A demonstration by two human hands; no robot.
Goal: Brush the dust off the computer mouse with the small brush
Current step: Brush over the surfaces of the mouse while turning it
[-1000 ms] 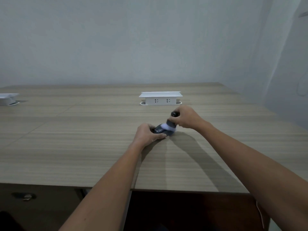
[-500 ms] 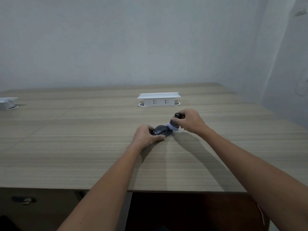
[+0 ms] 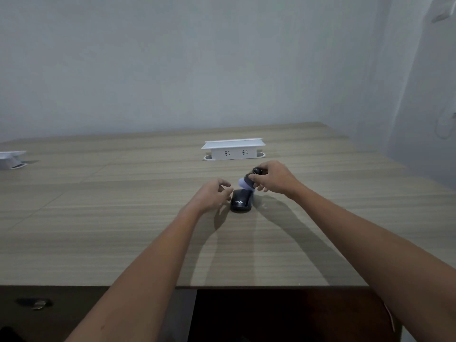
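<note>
A black computer mouse with white lettering lies on the wooden table, its rear end facing me. My right hand grips a small brush with a black handle and pale bristles, held tilted just above the far end of the mouse. My left hand hovers at the mouse's left side with curled, parted fingers, its fingertips close to the mouse but not gripping it.
A white pop-up power socket box stands on the table just beyond my hands. Another white socket box sits at the far left edge. The table's near edge runs below my forearms, with dark space under it.
My left hand has let go of the mouse and opened beside it. The mouse now lies lengthwise toward me. The brush has lifted slightly off the mouse's far end.
</note>
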